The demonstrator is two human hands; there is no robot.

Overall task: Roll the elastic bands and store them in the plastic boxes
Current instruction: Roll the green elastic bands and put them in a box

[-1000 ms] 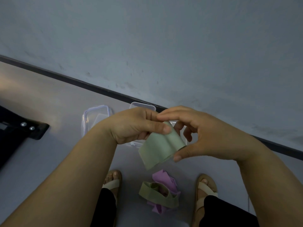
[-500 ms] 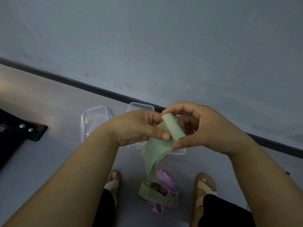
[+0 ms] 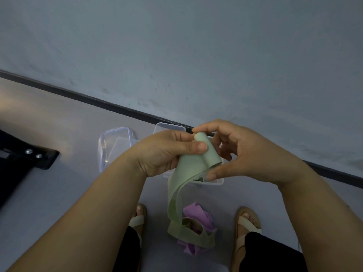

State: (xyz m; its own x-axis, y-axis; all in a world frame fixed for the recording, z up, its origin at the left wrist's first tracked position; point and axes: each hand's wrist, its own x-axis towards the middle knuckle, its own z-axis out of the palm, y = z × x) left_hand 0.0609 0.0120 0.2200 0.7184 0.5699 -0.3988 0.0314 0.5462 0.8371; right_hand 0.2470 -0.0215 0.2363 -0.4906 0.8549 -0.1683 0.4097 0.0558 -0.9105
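Bare forearms [image 3: 94, 222]; beige strap sandals [image 3: 248, 228] (open-toed); black trousers [image 3: 275, 254].

The left hand [image 3: 163, 154] and right hand [image 3: 247, 156] meet above the floor [image 3: 59, 193]. Between them they hold an elastic band [image 3: 188, 167], its tail hanging down towards a heap of bands [image 3: 198, 232] on the floor between the left foot [image 3: 138, 217] and the right foot [image 3: 248, 222]. Two plastic boxes stand side by side on the floor near the baseboard [image 3: 78, 97], one box [image 3: 115, 146] left of the hands and the other box [image 3: 169, 127] mostly behind them, with a bolted bracket [image 3: 39, 158] far left.
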